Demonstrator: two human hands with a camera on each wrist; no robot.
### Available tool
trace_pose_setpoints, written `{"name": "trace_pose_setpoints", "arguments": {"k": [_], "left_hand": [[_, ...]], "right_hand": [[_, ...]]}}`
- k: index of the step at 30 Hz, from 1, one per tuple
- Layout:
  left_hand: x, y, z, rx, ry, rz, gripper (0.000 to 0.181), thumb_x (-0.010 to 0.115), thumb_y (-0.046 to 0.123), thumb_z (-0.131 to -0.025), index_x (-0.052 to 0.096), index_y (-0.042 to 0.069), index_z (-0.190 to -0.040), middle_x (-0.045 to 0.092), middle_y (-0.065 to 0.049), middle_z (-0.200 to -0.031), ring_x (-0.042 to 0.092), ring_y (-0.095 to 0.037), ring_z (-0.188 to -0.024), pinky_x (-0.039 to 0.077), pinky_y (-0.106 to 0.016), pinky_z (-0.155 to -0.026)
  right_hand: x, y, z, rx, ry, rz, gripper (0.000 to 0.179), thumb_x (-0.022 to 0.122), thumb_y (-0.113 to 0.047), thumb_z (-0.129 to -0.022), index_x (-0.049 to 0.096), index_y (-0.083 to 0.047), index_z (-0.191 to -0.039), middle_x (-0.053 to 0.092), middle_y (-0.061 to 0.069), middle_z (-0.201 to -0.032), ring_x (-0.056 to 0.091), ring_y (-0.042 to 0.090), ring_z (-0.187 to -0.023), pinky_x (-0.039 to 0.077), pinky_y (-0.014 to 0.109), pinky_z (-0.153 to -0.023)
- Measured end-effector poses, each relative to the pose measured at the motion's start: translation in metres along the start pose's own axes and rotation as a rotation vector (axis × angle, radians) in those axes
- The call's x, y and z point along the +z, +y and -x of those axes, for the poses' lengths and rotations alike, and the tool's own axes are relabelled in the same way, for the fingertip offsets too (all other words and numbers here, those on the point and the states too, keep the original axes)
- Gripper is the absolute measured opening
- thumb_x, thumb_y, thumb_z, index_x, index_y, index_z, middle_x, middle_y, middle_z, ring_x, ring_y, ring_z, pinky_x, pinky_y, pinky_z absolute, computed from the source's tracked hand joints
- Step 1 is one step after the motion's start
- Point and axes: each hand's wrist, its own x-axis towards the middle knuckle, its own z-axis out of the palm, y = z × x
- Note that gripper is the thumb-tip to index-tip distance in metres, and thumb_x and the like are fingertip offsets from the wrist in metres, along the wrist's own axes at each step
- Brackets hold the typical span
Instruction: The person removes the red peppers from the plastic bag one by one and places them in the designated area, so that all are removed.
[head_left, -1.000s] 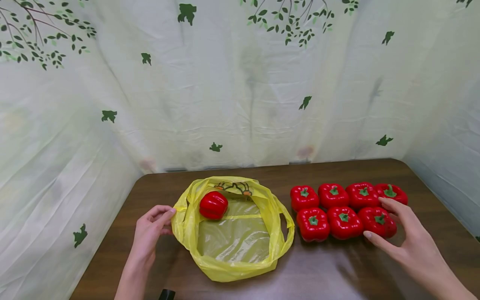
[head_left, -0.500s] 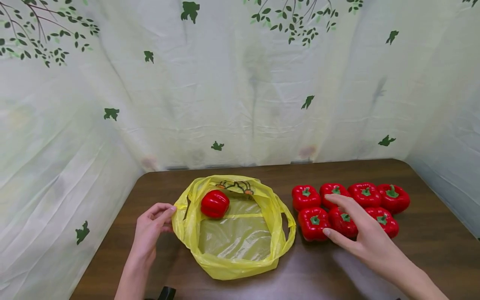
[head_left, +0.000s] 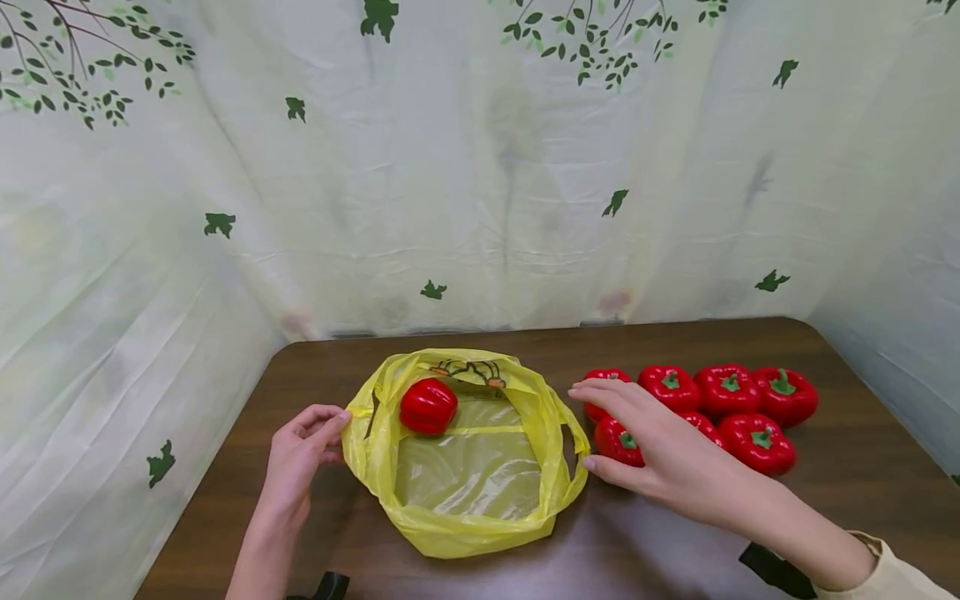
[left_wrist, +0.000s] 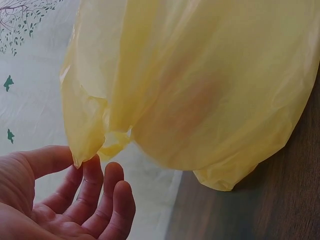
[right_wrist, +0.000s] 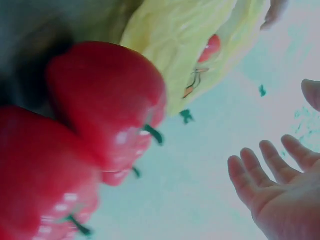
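A yellow plastic bag [head_left: 442, 533] stands with its mouth wide on the table, and one red bell pepper [head_left: 428, 407] lies inside near its back left. My left hand [head_left: 300, 450] pinches the bag's left rim between thumb and fingertips, which the left wrist view shows up close on the yellow film [left_wrist: 90, 125]. Over the left end of the red bell peppers [head_left: 757, 442] hovers my right hand [head_left: 660, 450], fingers spread and holding nothing. In the right wrist view a bell pepper [right_wrist: 107, 95] with a green stem sits apart from the extended fingers.
Several bell peppers stand in two rows right of the bag, partly hidden by the right hand. The dark wooden table [head_left: 862, 467] ends at a pale curtain [head_left: 487, 208] with leaf prints. A small black object [head_left: 332, 586] shows at the lower edge.
My right hand has swept left across the peppers, from the right end of the rows to the end beside the bag. The left hand and bag stay nearly still.
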Motion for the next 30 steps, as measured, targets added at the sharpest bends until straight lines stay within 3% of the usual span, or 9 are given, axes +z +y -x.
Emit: {"name": "trace_pose_setpoints", "arguments": {"k": [5, 16, 21, 30], "left_hand": [[-0.001, 0.0, -0.001, -0.01, 0.002, 0.003, 0.027, 0.067, 0.028, -0.095, 0.064, 0.004, -0.106, 0.066, 0.002, -0.086, 0.06, -0.017, -0.075, 0.055, -0.032, -0.069], [-0.002, 0.002, -0.002, -0.024, 0.001, 0.01, 0.028, 0.067, 0.029, -0.095, 0.063, 0.004, -0.107, 0.067, 0.002, -0.086, 0.062, -0.018, -0.074, 0.056, -0.032, -0.069], [-0.003, 0.002, -0.001, -0.024, -0.003, 0.009, 0.027, 0.067, 0.029, -0.095, 0.063, 0.004, -0.107, 0.067, 0.002, -0.087, 0.062, -0.018, -0.075, 0.056, -0.031, -0.069], [-0.002, 0.0, -0.002, -0.031, -0.003, 0.008, 0.028, 0.067, 0.029, -0.095, 0.063, 0.005, -0.108, 0.066, 0.002, -0.088, 0.061, -0.018, -0.077, 0.055, -0.03, -0.07]], "right_hand": [[-0.001, -0.009, -0.026, -0.11, -0.077, 0.031, 0.066, 0.073, -0.042, -0.088, 0.044, -0.025, -0.144, 0.04, -0.016, -0.144, 0.036, 0.006, -0.132, 0.045, 0.031, -0.099], [0.012, -0.026, -0.089, -0.244, -0.231, 0.116, 0.062, 0.072, -0.04, -0.09, 0.047, -0.02, -0.142, 0.046, -0.008, -0.142, 0.04, 0.011, -0.129, 0.044, 0.03, -0.1], [0.024, -0.029, -0.117, -0.238, -0.304, 0.119, 0.061, 0.069, -0.042, -0.091, 0.046, -0.02, -0.143, 0.045, -0.006, -0.144, 0.041, 0.013, -0.129, 0.041, 0.031, -0.103], [0.049, -0.024, -0.163, -0.163, -0.421, -0.028, 0.056, 0.066, -0.04, -0.094, 0.048, -0.017, -0.142, 0.051, -0.004, -0.135, 0.047, 0.012, -0.123, 0.04, 0.032, -0.103]]}}
